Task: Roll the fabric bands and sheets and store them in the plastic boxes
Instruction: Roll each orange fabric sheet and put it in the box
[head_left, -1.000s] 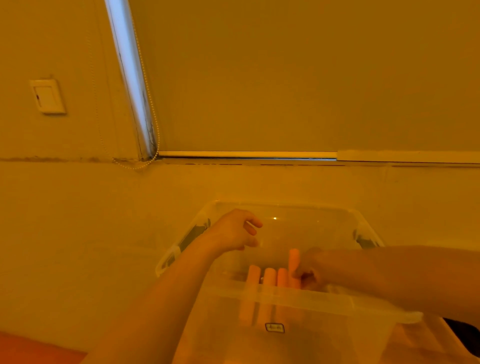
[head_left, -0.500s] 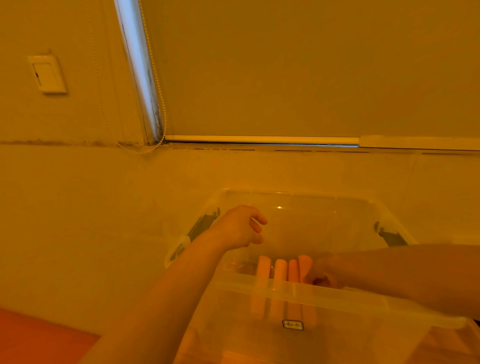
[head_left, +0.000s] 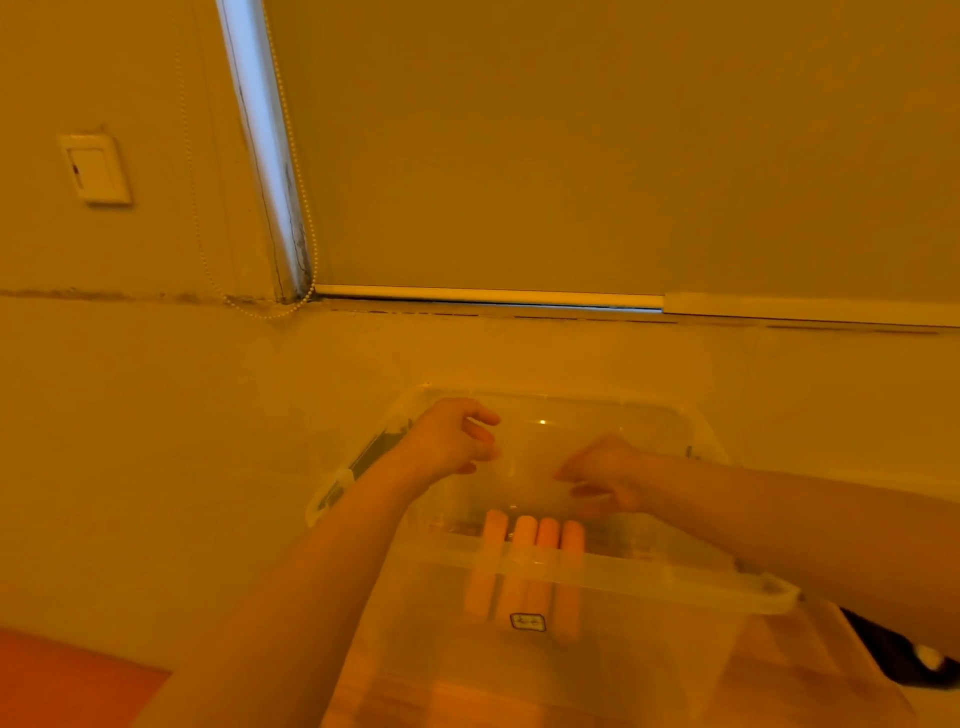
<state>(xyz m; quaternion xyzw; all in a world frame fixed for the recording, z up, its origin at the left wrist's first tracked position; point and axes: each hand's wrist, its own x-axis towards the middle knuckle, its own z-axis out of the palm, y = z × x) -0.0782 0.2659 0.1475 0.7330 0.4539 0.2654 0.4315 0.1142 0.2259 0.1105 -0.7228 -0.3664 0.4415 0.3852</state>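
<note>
Inside clear plastic box (head_left: 597, 569), four cylindrical rolls (head_left: 524, 566)

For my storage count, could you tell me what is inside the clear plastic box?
Four fabric rolls stand side by side against the plastic box's near wall; the box floor behind its rim is hidden.

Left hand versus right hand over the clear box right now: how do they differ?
The left hand enters from the left side, fingers curled and pointing right; the right hand enters from the right, fingertips pointing left. The left hand sits slightly farther from the rolled bands than the right. Both hover above the plastic box, holding nothing.
</note>
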